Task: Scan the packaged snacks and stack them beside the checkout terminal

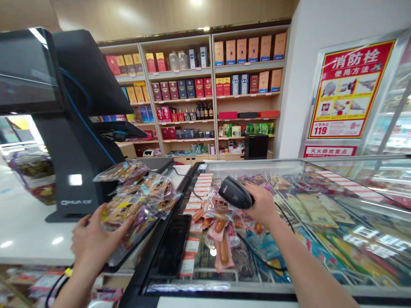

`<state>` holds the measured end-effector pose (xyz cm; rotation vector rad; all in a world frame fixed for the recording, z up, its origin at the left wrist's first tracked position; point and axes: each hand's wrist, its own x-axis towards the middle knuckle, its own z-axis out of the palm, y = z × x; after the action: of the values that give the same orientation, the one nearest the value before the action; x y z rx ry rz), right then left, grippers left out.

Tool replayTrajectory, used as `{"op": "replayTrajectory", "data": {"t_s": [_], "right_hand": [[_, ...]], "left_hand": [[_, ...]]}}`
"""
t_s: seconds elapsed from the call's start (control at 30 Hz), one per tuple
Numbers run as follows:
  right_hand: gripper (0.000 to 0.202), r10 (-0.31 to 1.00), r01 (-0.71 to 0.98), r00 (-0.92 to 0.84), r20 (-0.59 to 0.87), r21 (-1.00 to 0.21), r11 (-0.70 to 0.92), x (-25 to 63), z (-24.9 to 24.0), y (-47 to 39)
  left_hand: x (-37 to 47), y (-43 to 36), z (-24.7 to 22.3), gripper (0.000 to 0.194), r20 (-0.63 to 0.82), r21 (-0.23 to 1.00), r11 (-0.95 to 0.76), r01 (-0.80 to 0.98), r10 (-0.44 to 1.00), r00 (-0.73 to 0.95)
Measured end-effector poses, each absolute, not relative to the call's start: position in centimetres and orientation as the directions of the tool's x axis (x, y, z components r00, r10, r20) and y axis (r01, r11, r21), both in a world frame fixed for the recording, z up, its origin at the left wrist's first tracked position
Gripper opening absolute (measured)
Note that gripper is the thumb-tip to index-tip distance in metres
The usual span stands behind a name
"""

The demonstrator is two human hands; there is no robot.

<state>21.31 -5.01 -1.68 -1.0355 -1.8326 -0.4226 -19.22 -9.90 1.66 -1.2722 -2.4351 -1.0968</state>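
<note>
My right hand [261,205] is wrapped round the handle of a black barcode scanner [236,192], its head pointing left over the glass top. Below the scanner lie several small clear packets of sausages [223,252] on the glass. My left hand [96,235] has its thumb and fingers round a clear snack packet [123,209] with a brown label and a yellow patch. That packet is on a pile of similar snack packets [159,188] at the foot of the till. A black phone [171,246] lies flat between the two hands.
A dark till with screens [77,128] stands on the white counter [28,241] at left, a jar-like container [35,175] behind it. The scanner's black cable [260,261] loops across the glass-topped freezer [321,256]. Shelves of boxed bottles [183,89] line the back wall.
</note>
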Motion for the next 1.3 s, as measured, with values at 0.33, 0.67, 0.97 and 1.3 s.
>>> {"op": "replayTrajectory", "data": {"t_s": [0.33, 0.67, 0.97, 1.3], "right_hand": [[0.028, 0.488, 0.817, -0.172, 0.856, -0.153, 0.556, 21.3, -1.7, -4.9], [0.021, 0.454, 0.739, -0.261, 0.852, -0.126, 0.662, 20.5, -1.0, -5.5], [0.026, 0.482, 0.701, -0.331, 0.811, -0.13, 0.701, 19.7, -0.3, -6.2], [0.025, 0.596, 0.748, -0.398, 0.697, -0.13, 0.651, 19.7, 0.6, -6.5]], "left_hand": [[-20.6, -9.9, -0.7, 0.086, 0.757, 0.449, 0.127, 0.884, 0.472, -0.452], [-16.8, -11.8, 1.9, 0.074, 0.929, 0.123, -0.208, 0.97, 0.369, -0.039], [-11.6, -9.2, 3.8, 0.066, 0.837, -0.092, -0.501, 0.861, 0.429, 0.339], [-9.4, -7.3, 4.2, 0.067, 0.789, -0.052, -0.594, 0.803, 0.469, 0.398]]}}
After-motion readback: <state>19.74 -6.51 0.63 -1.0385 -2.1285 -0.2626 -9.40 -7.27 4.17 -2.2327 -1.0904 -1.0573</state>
